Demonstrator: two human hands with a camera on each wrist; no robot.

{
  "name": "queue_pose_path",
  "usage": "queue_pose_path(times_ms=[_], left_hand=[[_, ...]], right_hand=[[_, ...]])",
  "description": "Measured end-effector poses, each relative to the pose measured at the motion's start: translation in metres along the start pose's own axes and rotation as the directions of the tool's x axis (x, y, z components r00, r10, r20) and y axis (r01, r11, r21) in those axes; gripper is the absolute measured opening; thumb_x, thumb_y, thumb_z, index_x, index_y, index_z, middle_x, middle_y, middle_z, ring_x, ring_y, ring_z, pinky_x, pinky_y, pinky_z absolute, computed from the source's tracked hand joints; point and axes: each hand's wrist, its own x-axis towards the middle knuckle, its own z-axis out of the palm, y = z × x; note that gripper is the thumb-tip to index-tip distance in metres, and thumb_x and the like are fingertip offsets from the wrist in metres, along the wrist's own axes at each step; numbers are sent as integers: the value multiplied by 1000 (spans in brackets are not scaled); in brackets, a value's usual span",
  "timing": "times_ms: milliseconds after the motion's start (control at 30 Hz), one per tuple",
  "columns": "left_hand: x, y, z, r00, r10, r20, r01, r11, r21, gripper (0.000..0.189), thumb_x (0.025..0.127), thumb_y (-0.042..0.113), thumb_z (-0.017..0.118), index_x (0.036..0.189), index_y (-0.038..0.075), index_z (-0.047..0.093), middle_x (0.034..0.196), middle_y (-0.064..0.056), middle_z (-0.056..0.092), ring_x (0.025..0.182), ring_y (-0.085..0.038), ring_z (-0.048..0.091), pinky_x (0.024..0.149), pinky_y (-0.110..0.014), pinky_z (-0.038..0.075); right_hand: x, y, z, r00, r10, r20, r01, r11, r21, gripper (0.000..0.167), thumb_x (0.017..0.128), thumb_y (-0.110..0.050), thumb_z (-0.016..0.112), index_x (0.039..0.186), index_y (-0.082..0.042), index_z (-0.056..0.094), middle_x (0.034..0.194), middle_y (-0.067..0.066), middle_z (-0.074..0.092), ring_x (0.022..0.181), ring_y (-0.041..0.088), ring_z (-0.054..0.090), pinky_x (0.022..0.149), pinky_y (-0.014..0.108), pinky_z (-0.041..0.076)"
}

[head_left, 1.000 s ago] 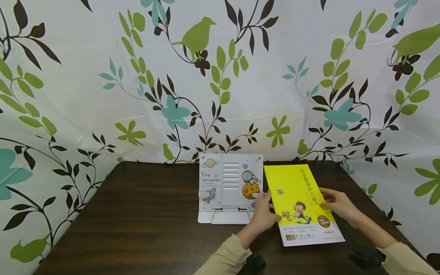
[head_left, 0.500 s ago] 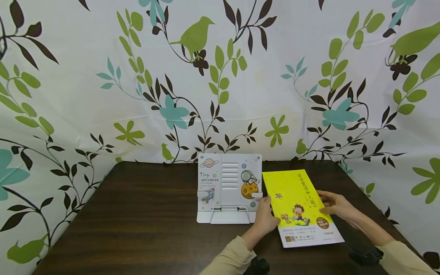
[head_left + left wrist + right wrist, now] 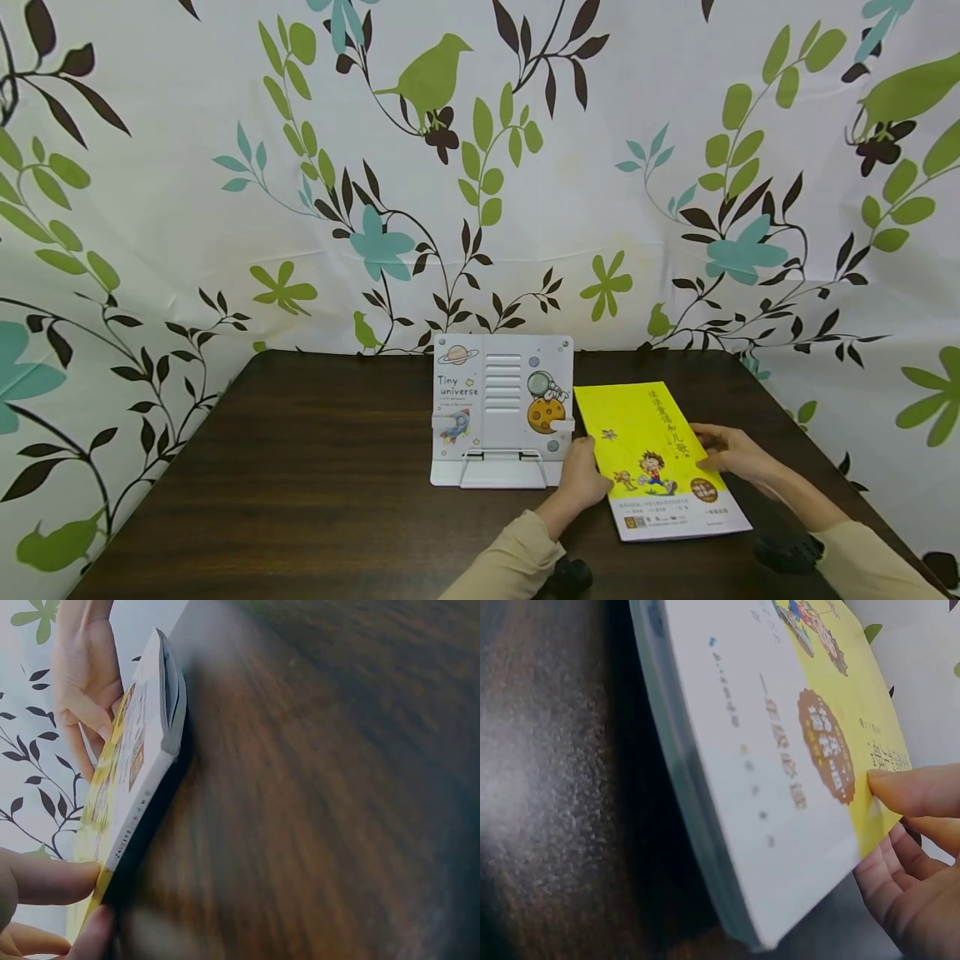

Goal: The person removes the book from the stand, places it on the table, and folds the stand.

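Note:
A yellow paperback book (image 3: 637, 425) with a white lower band, a cartoon child and a round brown badge is held by both hands, cover up. My left hand (image 3: 583, 477) grips its spine edge; in the left wrist view the thumb (image 3: 56, 881) lies on the cover side and a fingertip presses the spine. My right hand (image 3: 735, 457) pinches the opposite edge, its thumb (image 3: 915, 791) on the cover and the fingers underneath, as the right wrist view shows. Both wrist views show a dark gap between the book's lower end and the table.
Just left of the book, a white "Tiny universe" book stand (image 3: 504, 392) with a wire support stands on the dark wooden table (image 3: 300, 467). Behind the table hangs a curtain (image 3: 525, 167) patterned with leaves and birds.
The book's far end has come slightly nearer to me, while its near end stays about level. Both hands keep their grip. The stand has not moved.

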Motion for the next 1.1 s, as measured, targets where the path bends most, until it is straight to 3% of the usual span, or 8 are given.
queue_pose_path(times_ms=[333,600,867,1100], left_hand=[[5,6,5,1000,-4,-7,4,994,112,62,62,-2,72,120,-10,50,118,-19,53,108,-26,51,93,-28,41],[9,6,9,1000,-21,-2,21,992,125,65,64,-3,72,123,-9,47,111,-13,56,93,-17,53,82,-23,44],[12,10,12,995,-93,31,85,976,199,66,69,4,70,128,-8,44,128,-18,48,112,-28,46,95,-28,39],[13,10,12,992,-119,41,107,970,218,66,70,5,70,129,-6,44,131,-20,46,113,-29,44,96,-29,39]], right_hand=[[5,9,1,1000,16,-11,-16,1000,-7,71,76,-7,64,133,16,29,113,26,47,84,24,51,72,34,47],[8,10,1,999,30,-44,-31,999,-25,69,76,-8,65,131,16,31,115,30,47,83,24,52,73,37,48],[9,10,0,998,23,-55,-27,998,-60,69,75,-10,66,129,17,34,114,30,49,82,23,52,71,36,49],[8,8,-2,998,25,-49,-28,997,-75,71,74,-11,67,129,18,33,118,32,47,83,23,53,72,35,49]])
